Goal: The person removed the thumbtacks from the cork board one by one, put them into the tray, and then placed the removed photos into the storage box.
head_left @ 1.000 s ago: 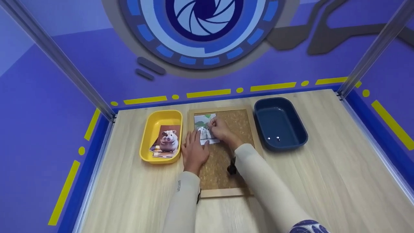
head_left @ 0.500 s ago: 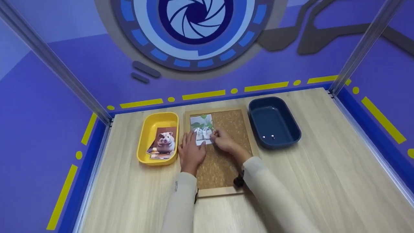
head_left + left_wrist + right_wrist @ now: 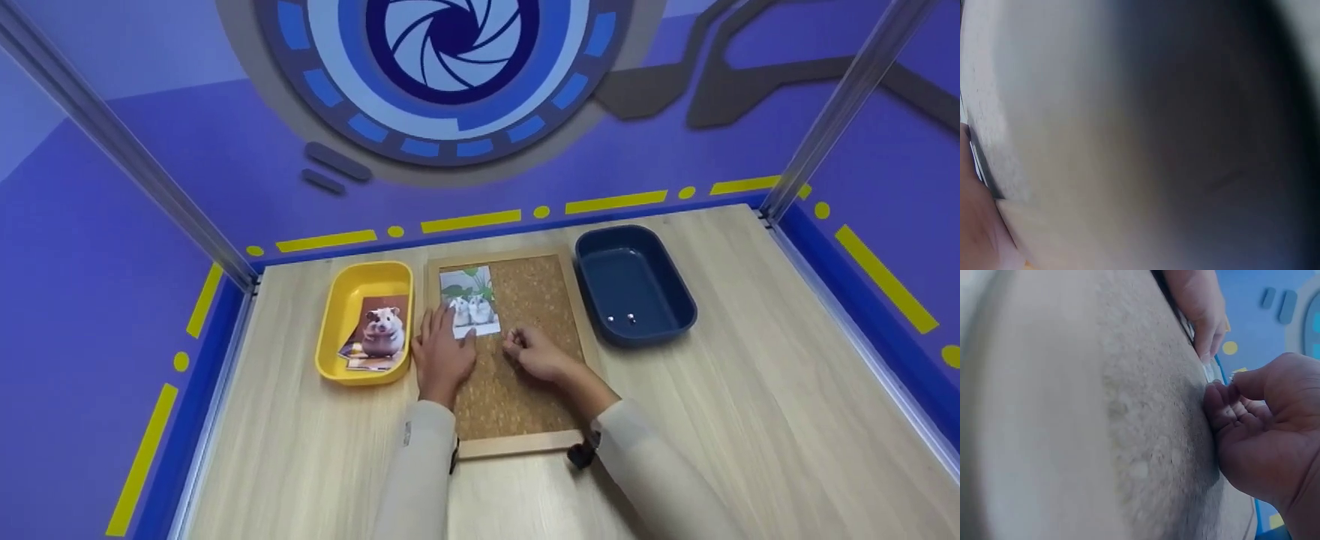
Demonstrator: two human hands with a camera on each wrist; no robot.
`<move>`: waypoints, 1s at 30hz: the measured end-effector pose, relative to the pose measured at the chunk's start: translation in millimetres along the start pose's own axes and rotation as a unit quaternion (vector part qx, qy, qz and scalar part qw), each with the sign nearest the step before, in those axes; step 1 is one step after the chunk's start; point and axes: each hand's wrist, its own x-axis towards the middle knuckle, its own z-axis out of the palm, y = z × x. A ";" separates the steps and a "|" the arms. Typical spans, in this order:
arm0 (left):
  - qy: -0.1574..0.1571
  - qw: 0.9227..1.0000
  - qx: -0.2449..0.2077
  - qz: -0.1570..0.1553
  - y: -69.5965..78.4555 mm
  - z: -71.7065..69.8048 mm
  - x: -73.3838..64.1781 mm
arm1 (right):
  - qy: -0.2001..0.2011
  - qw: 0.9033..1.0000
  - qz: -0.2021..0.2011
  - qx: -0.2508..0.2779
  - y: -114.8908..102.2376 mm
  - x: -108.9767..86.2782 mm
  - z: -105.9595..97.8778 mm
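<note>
A photo of two white hamsters [image 3: 471,300] lies at the upper left of a wood-framed cork board [image 3: 517,397]. My left hand [image 3: 444,358] rests flat on its lower left part, fingers extended across the board's left frame. Just right of the photo's lower corner, my right hand [image 3: 538,354] is low over the cork with curled fingers. In the right wrist view its thumb and index finger pinch a tiny shiny push pin [image 3: 1232,376], mostly hidden by the fingertips. The left wrist view is mostly blurred sleeve, with part of the left hand [image 3: 979,230] at its edge.
A yellow tray [image 3: 326,337] left of the board holds a hamster photo [image 3: 382,330] on top of other pictures. To the right stands a dark blue tray [image 3: 637,281] with two small silver pins [image 3: 631,319]. A purple wall [image 3: 420,191] closes the back.
My right hand has moved from the photo's right side down and right onto bare cork, uncovering the photo's right edge. The left hand stays on the photo. The head view has shifted slightly.
</note>
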 end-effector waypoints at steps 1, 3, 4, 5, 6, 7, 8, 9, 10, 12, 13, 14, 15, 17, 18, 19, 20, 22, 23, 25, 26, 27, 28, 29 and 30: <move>0.002 1.000 -0.002 0.001 0.3 -0.4 -0.4 | -0.004 1.000 -0.003 0.000 0.8 -3.2 -0.6; 0.006 1.000 -0.007 0.001 0.5 -0.4 -1.5 | -0.014 1.000 -0.006 0.002 2.9 -9.5 -1.5; 0.007 1.000 -0.009 0.000 0.8 -0.2 -1.8 | -0.018 1.000 -0.013 0.000 4.6 -12.3 -1.9; 0.006 1.000 -0.009 -0.001 1.2 0.0 -2.0 | -0.019 1.000 -0.019 -0.001 5.7 -15.0 -2.1; 0.006 1.000 -0.012 0.000 1.6 0.4 -1.9 | -0.018 1.000 -0.024 -0.002 6.6 -17.5 -2.3; 0.005 1.000 -0.015 0.001 2.1 0.7 -1.7 | -0.017 0.999 -0.030 -0.003 7.6 -20.0 -2.6; 0.004 1.000 -0.018 0.003 2.6 1.2 -1.1 | -0.012 0.999 -0.035 -0.006 8.2 -22.1 -2.8; 0.003 1.000 -0.020 0.005 3.0 1.6 -0.1 | -0.007 0.999 -0.040 -0.008 8.6 -23.9 -3.1; 0.002 1.000 -0.023 0.008 3.5 1.7 0.9 | -0.001 0.999 -0.045 -0.010 8.9 -25.3 -3.3; 0.002 1.000 -0.024 0.011 3.7 1.8 2.2 | 0.006 0.999 -0.047 -0.013 8.5 -27.1 -3.0; 0.003 1.000 -0.023 0.009 3.3 1.7 2.7 | 0.006 0.999 -0.050 -0.015 8.5 -27.7 -2.6; 0.005 1.000 -0.023 0.008 2.8 1.5 2.7 | 0.006 0.998 -0.053 -0.014 8.0 -27.9 -2.1; 0.007 1.000 -0.021 0.005 2.3 1.1 2.5 | 0.006 0.998 -0.053 -0.015 7.5 -27.8 -1.4; 0.009 1.000 -0.020 0.000 1.0 0.4 1.4 | 0.004 0.999 -0.049 -0.007 6.4 -27.9 0.1; 0.010 1.000 -0.021 -0.002 0.3 0.1 1.0 | 0.003 0.999 -0.042 0.002 5.5 -28.2 0.3; 0.011 1.000 -0.022 -0.003 -0.1 0.4 0.6 | 0.003 0.999 -0.035 0.014 5.1 -28.9 0.0; 0.010 1.000 -0.021 -0.004 -0.2 0.5 0.3 | 0.004 0.999 -0.025 0.028 4.2 -29.7 -0.9; 0.009 1.000 -0.021 -0.004 -0.2 0.8 0.2 | 0.012 0.999 -0.007 0.050 2.0 -33.4 -4.6; 0.007 1.000 -0.020 -0.005 0.1 0.9 0.2 | 0.019 0.998 -0.001 0.057 0.5 -35.9 -7.7; 0.002 1.000 -0.016 -0.006 1.0 0.6 0.4 | 0.036 0.998 0.002 0.058 -3.0 -42.0 -16.1; 0.001 1.000 -0.015 -0.007 1.4 0.4 0.4 | 0.048 0.998 0.000 0.049 -5.0 -45.2 -21.6; -0.001 1.000 -0.014 -0.008 1.8 0.2 0.6 | 0.063 0.997 -0.004 0.035 -7.4 -48.2 -28.0; -0.003 1.000 -0.011 -0.010 2.0 0.0 0.9 | 0.080 0.997 -0.010 0.019 -9.6 -50.4 -35.1; -0.004 1.000 -0.008 -0.011 2.1 0.0 1.4 | 0.097 0.995 -0.018 0.001 -11.7 -52.0 -42.9; -0.004 1.000 -0.006 -0.012 2.2 0.0 1.8 | 0.114 0.993 -0.026 -0.017 -13.7 -53.0 -51.2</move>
